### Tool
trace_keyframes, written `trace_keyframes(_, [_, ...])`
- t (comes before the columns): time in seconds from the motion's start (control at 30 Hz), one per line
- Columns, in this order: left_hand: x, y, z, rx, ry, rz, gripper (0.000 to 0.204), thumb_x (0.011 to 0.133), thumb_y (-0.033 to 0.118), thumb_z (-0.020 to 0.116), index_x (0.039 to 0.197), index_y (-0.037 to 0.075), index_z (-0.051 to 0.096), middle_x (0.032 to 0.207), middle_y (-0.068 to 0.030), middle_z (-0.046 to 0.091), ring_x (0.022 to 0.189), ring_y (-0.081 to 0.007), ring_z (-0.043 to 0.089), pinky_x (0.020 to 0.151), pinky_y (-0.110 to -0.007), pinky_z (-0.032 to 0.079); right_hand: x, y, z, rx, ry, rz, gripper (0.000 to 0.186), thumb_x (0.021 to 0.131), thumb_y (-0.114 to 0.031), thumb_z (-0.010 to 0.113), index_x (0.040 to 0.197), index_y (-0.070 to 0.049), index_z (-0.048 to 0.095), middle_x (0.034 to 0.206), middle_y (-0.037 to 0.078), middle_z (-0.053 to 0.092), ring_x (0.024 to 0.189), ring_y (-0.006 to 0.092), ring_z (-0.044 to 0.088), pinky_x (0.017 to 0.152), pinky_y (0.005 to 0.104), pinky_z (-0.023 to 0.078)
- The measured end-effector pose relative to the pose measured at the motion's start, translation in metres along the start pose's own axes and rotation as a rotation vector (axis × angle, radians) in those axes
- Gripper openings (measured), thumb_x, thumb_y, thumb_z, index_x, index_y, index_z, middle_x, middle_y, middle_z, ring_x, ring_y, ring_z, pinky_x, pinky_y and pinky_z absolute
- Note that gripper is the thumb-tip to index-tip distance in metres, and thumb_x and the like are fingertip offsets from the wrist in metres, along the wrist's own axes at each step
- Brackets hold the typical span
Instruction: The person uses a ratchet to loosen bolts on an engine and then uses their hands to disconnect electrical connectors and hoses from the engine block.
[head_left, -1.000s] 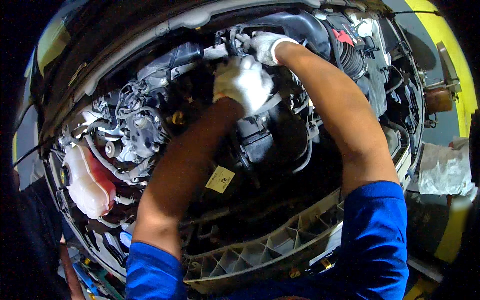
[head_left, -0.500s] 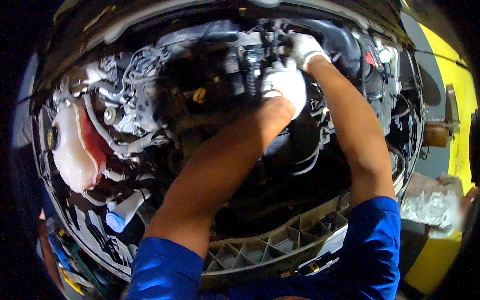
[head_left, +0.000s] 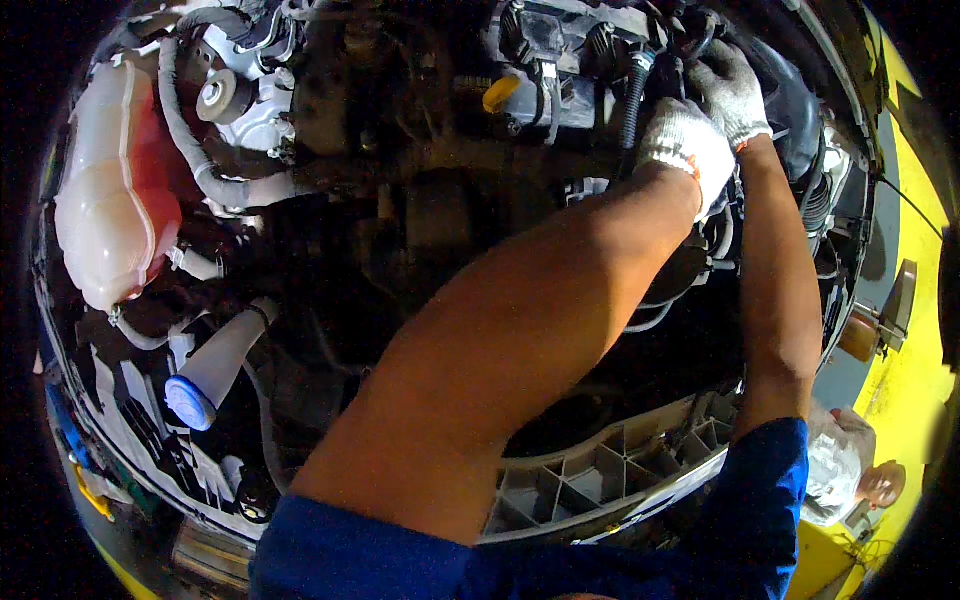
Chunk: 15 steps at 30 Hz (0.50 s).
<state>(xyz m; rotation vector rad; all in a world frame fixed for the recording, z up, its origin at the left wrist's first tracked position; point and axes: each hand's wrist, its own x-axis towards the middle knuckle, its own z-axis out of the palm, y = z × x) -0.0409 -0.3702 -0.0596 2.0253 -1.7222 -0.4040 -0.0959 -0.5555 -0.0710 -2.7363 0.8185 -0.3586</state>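
Note:
I look down into a car's engine bay (head_left: 420, 200). Both my hands wear white knit gloves and reach into the far right of the engine. My left hand (head_left: 685, 150) is curled over dark parts beside a black ribbed hose (head_left: 632, 100). Just beyond it, my right hand (head_left: 730, 90) presses on black hoses and wiring at the back. What the fingers hold is hidden among the dark parts. A yellow cap (head_left: 500, 92) sits left of the hands.
A translucent coolant tank (head_left: 105, 220) with red fluid is at the left. Below it stands a white filler neck with a blue cap (head_left: 190, 400). A grey ribbed plastic front panel (head_left: 610, 470) runs below my arms. Yellow floor (head_left: 915, 320) lies to the right.
The view has swung closer and to the left over the engine. Both hands have stayed together at the same spot on the engine's far right side.

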Motion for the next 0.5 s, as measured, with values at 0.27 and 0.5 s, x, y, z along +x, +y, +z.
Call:
trace_keyframes(0.27, [0.017,0.009,0.019,-0.023,0.167,-0.046,0.034,0.097,0.026,0.052,0.107,0.006,0.078,0.107,-0.0177,0.076,0.093,-0.0331,0.074,0.079,-0.047,0.058,0.000,-0.011,-0.009,-0.231,-0.002,-0.114,0.036,0.091,-0.038,0.071,0.119,-0.016,0.073,0.122,0.024,0.060,0.114,0.0447,0.059,0.102,0.0486,0.047])
trace_keyframes(0.5, [0.017,0.006,0.028,-0.016,0.199,-0.050,0.033,0.097,0.029,0.056,0.104,0.008,0.079,0.104,-0.0159,0.077,0.092,-0.0336,0.075,0.077,-0.048,0.058,0.005,-0.001,-0.009,-0.354,-0.069,-0.201,0.035,0.091,-0.028,0.067,0.123,-0.013,0.069,0.118,0.025,0.060,0.115,0.0473,0.056,0.098,0.0531,0.047])
